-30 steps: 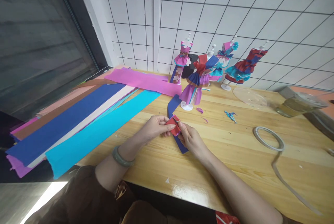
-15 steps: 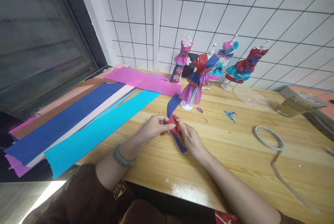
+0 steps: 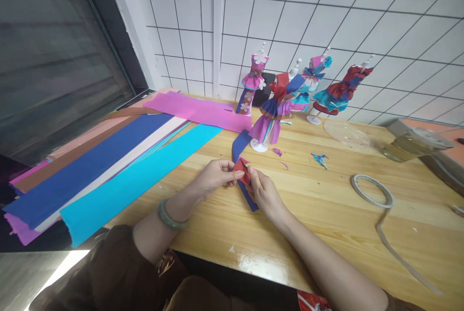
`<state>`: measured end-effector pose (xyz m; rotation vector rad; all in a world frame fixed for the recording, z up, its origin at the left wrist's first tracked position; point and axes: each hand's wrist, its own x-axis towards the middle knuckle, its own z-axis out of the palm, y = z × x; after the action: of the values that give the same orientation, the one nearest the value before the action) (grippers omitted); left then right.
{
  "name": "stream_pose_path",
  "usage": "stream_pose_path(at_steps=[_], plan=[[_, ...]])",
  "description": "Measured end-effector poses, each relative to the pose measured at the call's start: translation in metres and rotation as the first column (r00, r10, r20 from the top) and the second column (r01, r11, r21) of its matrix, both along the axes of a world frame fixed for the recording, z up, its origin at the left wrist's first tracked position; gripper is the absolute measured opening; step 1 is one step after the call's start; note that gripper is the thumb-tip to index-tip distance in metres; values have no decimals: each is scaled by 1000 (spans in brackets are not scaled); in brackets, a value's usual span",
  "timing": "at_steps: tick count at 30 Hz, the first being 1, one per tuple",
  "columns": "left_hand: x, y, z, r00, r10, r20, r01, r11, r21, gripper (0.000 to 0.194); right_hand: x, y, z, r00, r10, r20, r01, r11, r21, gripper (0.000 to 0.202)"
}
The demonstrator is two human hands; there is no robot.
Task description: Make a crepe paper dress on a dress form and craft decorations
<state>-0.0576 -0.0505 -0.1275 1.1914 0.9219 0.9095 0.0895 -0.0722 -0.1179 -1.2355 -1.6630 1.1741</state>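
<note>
A small folded piece of red crepe paper is pinched between the thumb and fingers of my left hand. My right hand is closed around what looks like small scissors. Only their dark, narrow blades show, lying against the red paper; the handles are hidden in my fingers. Beneath both hands, a dark blue paper strip lies curved on the table. Just beyond it stands a mini dress form dressed in red, blue and pink paper.
Long crepe paper strips in several colours spread across the left. More dressed forms stand along the tiled wall. At right are a tape roll with a loose tail and a cup of yellowish liquid. Paper scraps dot the wooden table.
The blades have shifted slightly against the red paper, and its upper edge looks a little different. Both hands stay in nearly the same place.
</note>
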Motion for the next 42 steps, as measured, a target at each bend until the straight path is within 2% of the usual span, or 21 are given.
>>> stream_pose_path(at_steps=[15,28,36,42], plan=[[0,-2,4,1000,-29,11,29,999,-38,32,1,1,-4,1000,-24,7,24,1000,12,45],[1,-2,3,1000,-23,18,24,999,-28,30,0,-1,-6,998,-60,15,59,998,25,46],[-1,-1,5,994,-36,102,46,994,-103,31,0,0,-4,998,-59,26,58,998,40,44],[-1,0,3,995,-43,87,48,998,-48,29,-1,0,-1,999,-27,27,25,998,54,44]])
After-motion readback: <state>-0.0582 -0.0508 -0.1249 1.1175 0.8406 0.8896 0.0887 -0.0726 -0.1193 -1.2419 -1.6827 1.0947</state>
